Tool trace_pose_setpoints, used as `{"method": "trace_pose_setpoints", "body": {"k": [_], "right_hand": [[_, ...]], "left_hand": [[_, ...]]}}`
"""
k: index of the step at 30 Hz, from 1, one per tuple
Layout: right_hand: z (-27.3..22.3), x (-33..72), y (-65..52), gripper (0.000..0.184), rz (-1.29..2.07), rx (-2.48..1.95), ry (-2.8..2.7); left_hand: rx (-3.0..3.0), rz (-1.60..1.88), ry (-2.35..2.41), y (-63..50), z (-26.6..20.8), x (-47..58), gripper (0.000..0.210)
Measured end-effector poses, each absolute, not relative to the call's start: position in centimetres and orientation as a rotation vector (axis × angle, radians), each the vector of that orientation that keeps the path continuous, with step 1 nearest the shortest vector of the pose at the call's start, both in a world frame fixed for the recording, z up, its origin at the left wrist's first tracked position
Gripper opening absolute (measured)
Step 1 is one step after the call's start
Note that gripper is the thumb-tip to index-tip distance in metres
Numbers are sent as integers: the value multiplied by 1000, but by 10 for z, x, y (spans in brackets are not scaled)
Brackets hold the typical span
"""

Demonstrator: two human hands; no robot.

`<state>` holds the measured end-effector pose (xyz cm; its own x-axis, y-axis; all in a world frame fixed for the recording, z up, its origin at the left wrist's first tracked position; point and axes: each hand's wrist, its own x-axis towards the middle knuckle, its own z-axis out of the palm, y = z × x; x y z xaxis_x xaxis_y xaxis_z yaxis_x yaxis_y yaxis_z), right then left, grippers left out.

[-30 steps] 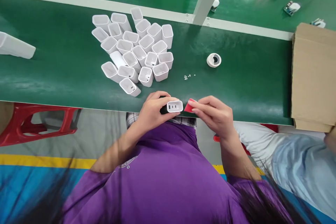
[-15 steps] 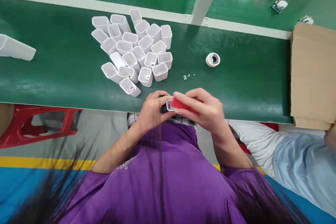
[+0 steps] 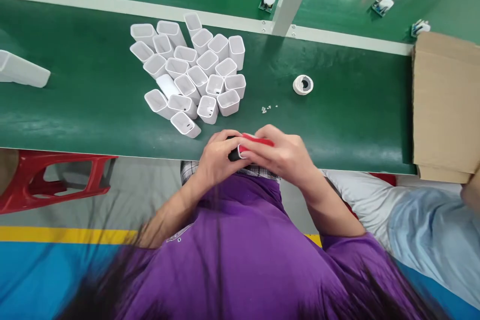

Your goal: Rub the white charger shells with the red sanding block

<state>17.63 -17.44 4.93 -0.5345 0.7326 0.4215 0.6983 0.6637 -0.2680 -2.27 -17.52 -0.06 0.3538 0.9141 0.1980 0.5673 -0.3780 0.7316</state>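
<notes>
At the table's front edge, my left hand point(image 3: 216, 158) is closed around a small black casing point(image 3: 234, 154) with a white rim, held tilted so its end faces right. My right hand point(image 3: 285, 152) pinches a flat red piece point(image 3: 263, 140) against that rimmed end. The fingers of both hands meet there and cover most of the opening. Whether the red piece reaches inside, I cannot tell. Beyond my left hand stands a cluster of white open-topped housings point(image 3: 198, 77), the nearest of them tilted.
A white tape roll point(image 3: 303, 85) and a few tiny white bits point(image 3: 266, 109) lie on the green table point(image 3: 348, 110). Cardboard point(image 3: 446, 110) sits at the right edge, and another white housing point(image 3: 24, 70) at far left. Small boards point(image 3: 383, 5) lie beyond the white rail. Someone in light blue point(image 3: 427, 230) sits right.
My right hand has moved slightly left, bringing the red piece over the casing's opening and tilting it flatter. Beyond the rail, the small boards have shifted left, and one now shows beside the post.
</notes>
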Motion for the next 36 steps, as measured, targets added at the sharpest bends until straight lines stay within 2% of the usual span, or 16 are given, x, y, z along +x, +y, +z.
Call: {"method": "trace_pose_setpoints", "body": {"k": [3, 8, 12, 15, 20, 23, 27, 30, 33, 36], "right_hand": [[42, 201, -179, 33, 96, -1304, -2262], [35, 213, -194, 22, 538, -1275, -1976], [32, 188, -201, 32, 742, -1204, -1851], [28, 177, -202, 38, 735, -1209, -1840], [22, 174, -200, 33, 637, -1129, -1985], [21, 176, -193, 30, 664, -1148, -1949], [22, 178, -185, 37, 651, -1225, -1768], [21, 173, -186, 39, 614, -1105, -1847], [18, 170, -186, 36, 605, -1040, -1960], [18, 170, -185, 37, 576, -1151, -1897]], "left_hand": [[2059, 810, 1260, -174, 2, -23, 27], [2152, 982, 1130, -175, 3, -25, 26], [2155, 1055, 1143, -176, -1, -28, 34], [2175, 1015, 1182, -176, -5, -28, 37], [2176, 981, 1192, -176, -8, -27, 31], [2205, 1054, 1139, -176, -7, -29, 29], [2179, 1214, 1058, -177, -4, -33, 39], [2131, 1220, 1133, -178, -5, -36, 36], [1964, 1163, 1168, -179, -5, -41, 30], [1592, 1107, 1037, -178, -5, -44, 44]]}}
